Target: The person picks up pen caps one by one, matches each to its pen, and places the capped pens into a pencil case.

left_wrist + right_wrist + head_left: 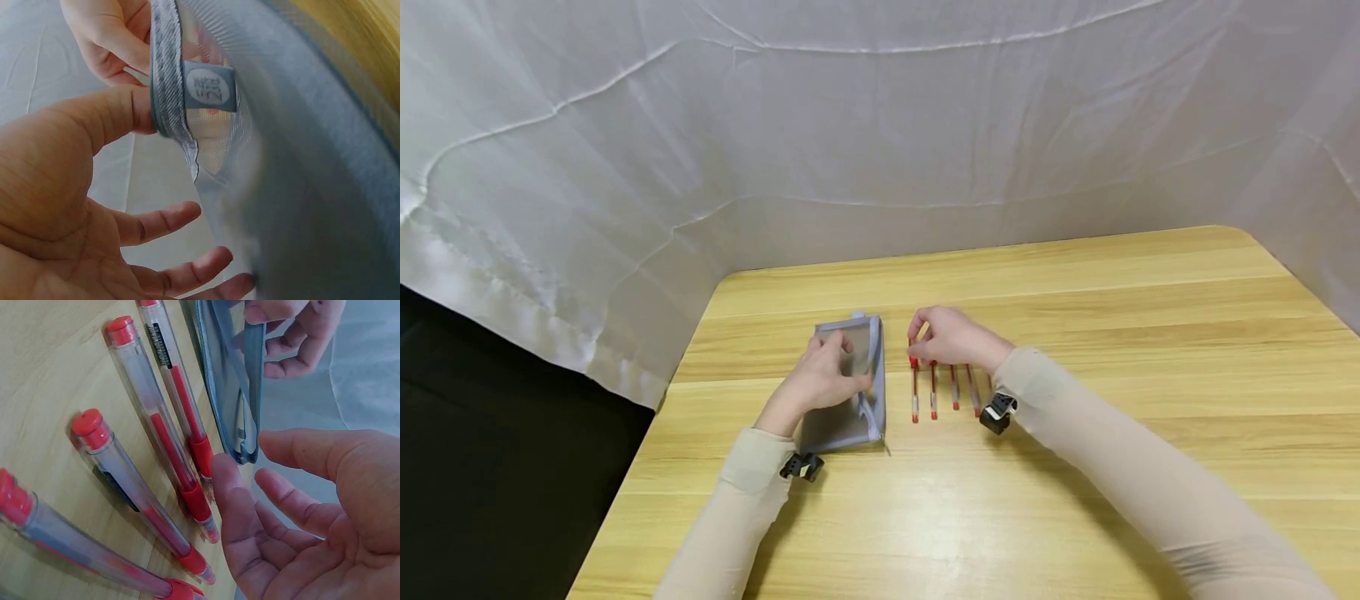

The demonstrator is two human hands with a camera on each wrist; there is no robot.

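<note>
Our left hand (822,377) pinches the open edge of the grey pouch (850,392), thumb against the zipper band, the other fingers loose. The pouch lies flat on the table (1075,467). At 3 o'clock from it lie the red pens (934,390) in a row. Our right hand (951,337) rests over their far ends, fingers relaxed and spread, one fingertip touching a pen, gripping none.

I see a pale wooden tabletop (1075,500) with a rounded far corner at 2 o'clock. Creased white cloth (850,125) hangs behind it from 9 to 3 o'clock. A dark area (490,467) lies at 8 o'clock.
</note>
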